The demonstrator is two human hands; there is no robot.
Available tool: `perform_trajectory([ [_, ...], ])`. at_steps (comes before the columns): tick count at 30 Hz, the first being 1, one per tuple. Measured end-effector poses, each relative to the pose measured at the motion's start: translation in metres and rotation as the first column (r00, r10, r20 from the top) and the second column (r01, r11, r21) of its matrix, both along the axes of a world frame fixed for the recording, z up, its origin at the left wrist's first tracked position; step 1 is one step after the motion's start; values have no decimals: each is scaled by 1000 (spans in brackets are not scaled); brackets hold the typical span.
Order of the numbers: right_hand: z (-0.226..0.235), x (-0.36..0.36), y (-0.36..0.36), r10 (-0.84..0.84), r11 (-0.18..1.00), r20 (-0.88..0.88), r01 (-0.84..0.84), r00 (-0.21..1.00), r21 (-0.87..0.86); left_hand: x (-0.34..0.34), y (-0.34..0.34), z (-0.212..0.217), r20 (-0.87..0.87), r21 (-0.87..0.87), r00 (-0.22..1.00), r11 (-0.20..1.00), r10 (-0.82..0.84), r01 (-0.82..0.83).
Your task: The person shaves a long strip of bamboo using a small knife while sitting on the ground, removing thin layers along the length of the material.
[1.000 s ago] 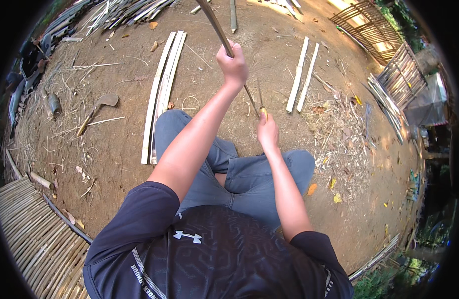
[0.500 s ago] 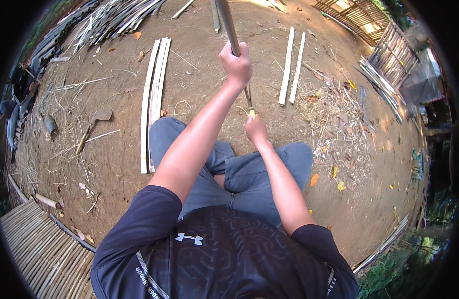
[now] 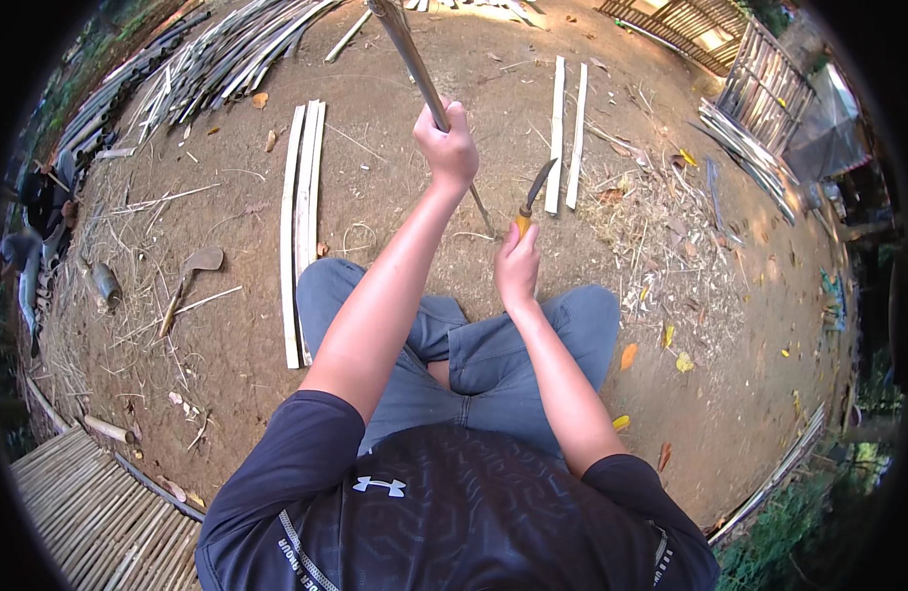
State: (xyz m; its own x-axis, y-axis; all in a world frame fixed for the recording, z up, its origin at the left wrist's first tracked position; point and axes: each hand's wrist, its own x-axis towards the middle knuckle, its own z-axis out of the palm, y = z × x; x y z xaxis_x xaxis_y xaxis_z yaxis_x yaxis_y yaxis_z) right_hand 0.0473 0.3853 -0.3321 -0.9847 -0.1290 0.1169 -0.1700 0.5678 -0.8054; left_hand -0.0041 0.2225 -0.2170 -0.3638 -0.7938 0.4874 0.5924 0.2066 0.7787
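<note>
My left hand point(image 3: 447, 148) is closed round a long brown bamboo strip point(image 3: 406, 51). The strip slants from the top edge past my fist, and its thin lower end comes down near the ground in front of my crossed legs. In my right hand point(image 3: 517, 266) is a knife point(image 3: 539, 189) with a yellow handle and a dark, slightly curved blade. The blade points up and away, apart from the strip. Beside my left knee lie several pale split bamboo strips point(image 3: 303, 197). Two more pale strips point(image 3: 556, 138) rest on the ground beyond the knife.
A broad-bladed tool with a wooden handle point(image 3: 200, 262) and a dark bottle-shaped object point(image 3: 105, 283) lie at the left. Piled strips point(image 3: 227, 49) fill the far left, near another person point(image 3: 48, 202). Shavings point(image 3: 671, 256) litter the right. A bamboo slat platform point(image 3: 99, 512) stands at lower left.
The knife has swung away from the strip, and its blade now shows fully, pointing up and right. My left hand has shifted slightly left and nearer with the strip. The whole view has shifted slightly.
</note>
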Motion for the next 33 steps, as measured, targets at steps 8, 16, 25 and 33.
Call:
perform_trajectory([
  [8, 0, 10, 2, 77, 975, 88, -93, 993, 200, 2, -10, -8, -1, 38, 1000, 999, -2, 2],
  [16, -5, 12, 2, 126, 969, 134, -151, 983, 196, -5, -20, -15, -17, -25, 1000, 1000, 16, -16],
  [25, -5, 9, -1, 82, 983, 104, -98, 991, 158, 4, -18, -13, -32, 72, 999, 997, -32, 34],
  [33, -16, 5, 4, 121, 956, 58, -132, 991, 264, -3, -29, -21, -87, 46, 996, 999, -12, 16],
])
